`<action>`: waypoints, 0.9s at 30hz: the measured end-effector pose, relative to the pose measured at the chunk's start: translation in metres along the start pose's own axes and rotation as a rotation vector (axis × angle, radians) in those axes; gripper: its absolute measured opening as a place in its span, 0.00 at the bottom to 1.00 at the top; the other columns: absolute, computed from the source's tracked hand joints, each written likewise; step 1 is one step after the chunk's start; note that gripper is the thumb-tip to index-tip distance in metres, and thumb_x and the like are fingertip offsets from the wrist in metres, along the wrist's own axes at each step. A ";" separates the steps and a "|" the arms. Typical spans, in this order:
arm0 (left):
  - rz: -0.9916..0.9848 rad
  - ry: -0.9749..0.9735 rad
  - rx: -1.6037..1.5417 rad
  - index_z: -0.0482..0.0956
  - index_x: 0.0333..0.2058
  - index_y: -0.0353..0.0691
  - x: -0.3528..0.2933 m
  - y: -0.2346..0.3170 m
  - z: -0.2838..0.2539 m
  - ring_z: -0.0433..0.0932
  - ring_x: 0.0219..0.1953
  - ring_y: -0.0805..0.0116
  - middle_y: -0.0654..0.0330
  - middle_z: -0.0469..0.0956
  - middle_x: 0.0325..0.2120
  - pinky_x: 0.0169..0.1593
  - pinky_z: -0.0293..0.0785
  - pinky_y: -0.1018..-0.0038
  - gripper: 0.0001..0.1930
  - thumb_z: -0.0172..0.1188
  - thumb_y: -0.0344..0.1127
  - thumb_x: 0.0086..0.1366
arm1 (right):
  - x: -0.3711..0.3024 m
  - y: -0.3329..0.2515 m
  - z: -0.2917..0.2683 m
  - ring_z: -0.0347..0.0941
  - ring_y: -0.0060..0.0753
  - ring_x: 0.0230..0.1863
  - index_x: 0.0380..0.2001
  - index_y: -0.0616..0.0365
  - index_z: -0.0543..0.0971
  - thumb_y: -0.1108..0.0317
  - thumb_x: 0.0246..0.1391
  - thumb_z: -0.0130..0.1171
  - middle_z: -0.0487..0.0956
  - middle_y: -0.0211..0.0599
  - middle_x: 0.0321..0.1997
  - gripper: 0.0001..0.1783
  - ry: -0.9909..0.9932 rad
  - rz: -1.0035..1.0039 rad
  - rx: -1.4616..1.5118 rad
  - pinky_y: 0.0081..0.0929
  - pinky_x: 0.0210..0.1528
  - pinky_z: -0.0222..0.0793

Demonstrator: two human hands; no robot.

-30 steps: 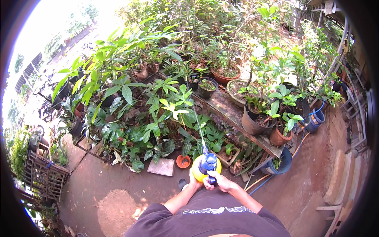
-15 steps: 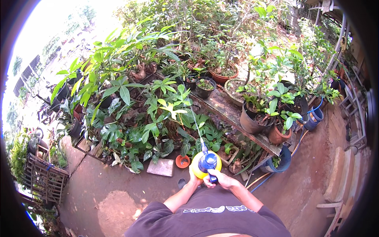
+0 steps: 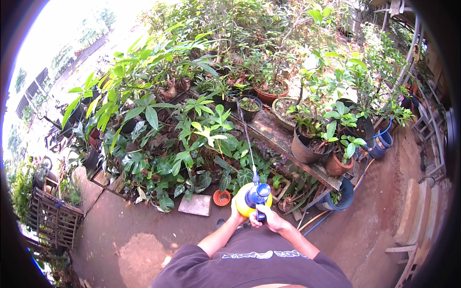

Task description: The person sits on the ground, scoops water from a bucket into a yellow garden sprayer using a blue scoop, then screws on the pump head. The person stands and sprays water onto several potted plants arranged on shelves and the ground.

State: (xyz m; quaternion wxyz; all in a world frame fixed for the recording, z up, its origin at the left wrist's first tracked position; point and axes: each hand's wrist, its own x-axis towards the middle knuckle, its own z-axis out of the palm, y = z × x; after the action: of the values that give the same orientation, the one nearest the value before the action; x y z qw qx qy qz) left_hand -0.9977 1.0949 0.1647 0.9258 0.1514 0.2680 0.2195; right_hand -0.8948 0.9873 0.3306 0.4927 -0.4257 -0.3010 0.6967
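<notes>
Crowding reddish paving (image 3: 144, 225): potted plants (image 3: 201, 139)

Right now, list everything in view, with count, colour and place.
spray bottle: one, yellow with blue top and long wand, held centre bottom
potted plants: many, green, packed across the middle
brown pots: two, on the wooden plank right of centre
small pot: one, orange, on the ground left of the bottle
flat slab: one, pale, on the ground
blue buckets: two, right side
left hand: under the bottle
right hand: fingers on the trigger
</notes>
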 end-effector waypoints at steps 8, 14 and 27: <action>-0.023 0.005 0.103 0.62 0.58 0.42 0.001 -0.001 0.019 0.65 0.57 0.51 0.53 0.65 0.57 0.58 0.62 0.53 0.38 0.27 0.66 0.63 | -0.006 -0.006 -0.002 0.58 0.23 0.19 0.13 0.55 0.64 0.38 0.59 0.28 0.63 0.28 0.13 0.35 0.013 -0.063 0.029 0.20 0.27 0.55; -0.078 0.022 0.127 0.60 0.59 0.40 -0.004 0.000 0.043 0.65 0.57 0.52 0.52 0.65 0.56 0.60 0.60 0.56 0.36 0.32 0.62 0.62 | -0.012 -0.002 0.000 0.58 0.24 0.18 0.14 0.56 0.65 0.36 0.58 0.28 0.63 0.28 0.13 0.36 0.134 -0.075 0.076 0.22 0.30 0.57; -0.195 -0.087 0.080 0.61 0.58 0.41 0.018 -0.019 0.034 0.66 0.56 0.53 0.53 0.66 0.56 0.59 0.62 0.56 0.37 0.35 0.63 0.60 | -0.026 0.010 -0.009 0.63 0.21 0.18 0.23 0.57 0.70 0.47 0.61 0.35 0.68 0.28 0.17 0.26 0.287 -0.246 0.267 0.20 0.26 0.62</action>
State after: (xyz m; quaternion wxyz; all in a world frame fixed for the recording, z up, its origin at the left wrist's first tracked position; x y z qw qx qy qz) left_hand -0.9587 1.0816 0.1769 0.9467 0.1709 0.2496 0.1105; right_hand -0.8871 0.9594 0.3253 0.6637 -0.4116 -0.1828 0.5972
